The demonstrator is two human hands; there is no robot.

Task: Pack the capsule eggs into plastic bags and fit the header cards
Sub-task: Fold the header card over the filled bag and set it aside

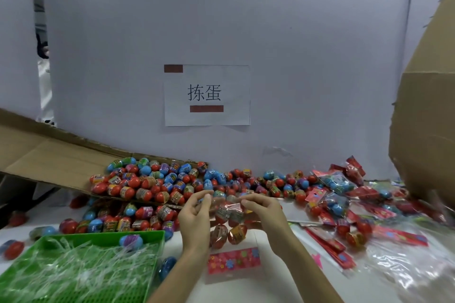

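Just past the pink flowered paper header card [234, 260] lying on the white table [234, 290], you are pinching the mouth of a clear plastic bag [230, 207] (several red capsule eggs [237, 233] hanging inside) between the curled fingertips of your left hand [194, 219] and right hand [266, 214], with loose eggs [147, 184] heaping beyond.

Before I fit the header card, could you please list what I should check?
1. Left hand pinches the plastic bag top: ok.
2. Right hand pinches the other side: ok.
3. Capsule eggs are inside the bag: ok.
4. Egg count is right: cannot tell.
5. Bag mouth is flat for folding: cannot tell.
6. Header card lies near, below the hands: ok.
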